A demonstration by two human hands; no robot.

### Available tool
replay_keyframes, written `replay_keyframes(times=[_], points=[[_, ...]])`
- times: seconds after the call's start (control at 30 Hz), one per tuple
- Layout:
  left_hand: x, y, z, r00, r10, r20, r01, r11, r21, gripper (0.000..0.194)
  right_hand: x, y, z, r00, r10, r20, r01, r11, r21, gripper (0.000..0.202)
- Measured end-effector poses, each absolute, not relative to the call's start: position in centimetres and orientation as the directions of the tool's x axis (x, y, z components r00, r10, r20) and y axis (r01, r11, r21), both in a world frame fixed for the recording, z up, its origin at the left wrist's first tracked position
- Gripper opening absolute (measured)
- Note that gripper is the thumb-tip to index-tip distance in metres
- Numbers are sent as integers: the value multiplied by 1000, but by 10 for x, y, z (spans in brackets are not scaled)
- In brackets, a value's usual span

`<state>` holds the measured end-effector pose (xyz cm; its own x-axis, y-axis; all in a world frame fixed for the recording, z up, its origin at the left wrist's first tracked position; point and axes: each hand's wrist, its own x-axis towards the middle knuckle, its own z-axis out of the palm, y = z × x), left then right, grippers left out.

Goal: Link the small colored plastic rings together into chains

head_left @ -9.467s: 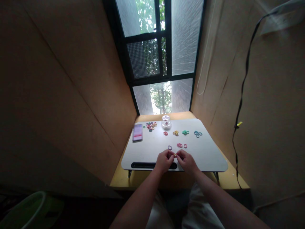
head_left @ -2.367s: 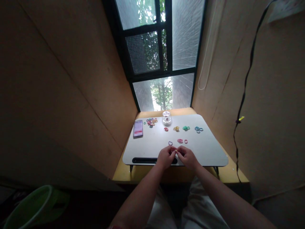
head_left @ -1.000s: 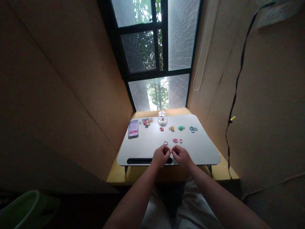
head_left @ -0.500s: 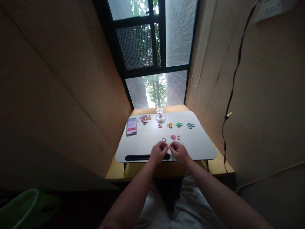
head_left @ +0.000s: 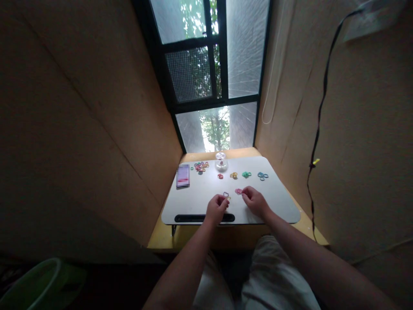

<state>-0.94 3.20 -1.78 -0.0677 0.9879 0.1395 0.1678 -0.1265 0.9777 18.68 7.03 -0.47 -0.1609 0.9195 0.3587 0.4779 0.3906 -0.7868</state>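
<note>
My left hand, closed at the fingertips, pinches a small yellow band above the white lap table. Just beyond it lies a purple band. My right hand is at the pink bands, its fingers closed; what they hold, if anything, is hidden. Farther back, small groups of red bands, yellow bands, green bands and blue bands lie in a row. A mixed pile of bands is at the back left.
A clear round container stands at the table's back. A phone-like object lies on the left. A black slot runs along the front edge. A black cable hangs at right; a green tub is at lower left.
My right hand has moved right, away from my left hand, to the pink bands. My left hand still holds the yellow band. The whole view has shifted slightly.
</note>
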Motion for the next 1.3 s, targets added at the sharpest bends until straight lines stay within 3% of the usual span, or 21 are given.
replay_keyframes(times=[0.17, 0.3, 0.57, 0.87, 1.0, 1.13, 1.3], points=[[-9, 32, -20, -44, 986, 161, 191, -150, 970, 21, 230, 100, 3, -196, 894, 403, 827, 372, -422, 13], [-9, 31, -18, -45, 985, 166, 188, -155, 970, 21, 239, 99, -1, -275, 879, 390, 905, 373, -203, 14], [-6, 29, -17, -37, 989, 143, 189, -133, 973, 21, 236, 96, -7, -284, 862, 419, 909, 381, -169, 12], [-11, 75, 18, 35, 976, 216, 457, -208, 865, 20, 232, 96, -3, -271, 895, 355, 926, 343, -159, 14], [-11, 125, 39, 76, 960, 268, 679, -247, 692, 13, 232, 96, -2, -267, 893, 361, 926, 341, -158, 15], [-5, 165, 52, 179, 963, 202, 884, -247, 396, 15, 231, 96, -2, -252, 902, 351, 931, 325, -165, 16], [3, 188, 50, 213, 961, 174, 923, -256, 287, 14, 231, 97, -1, -254, 908, 332, 932, 322, -166, 16]])
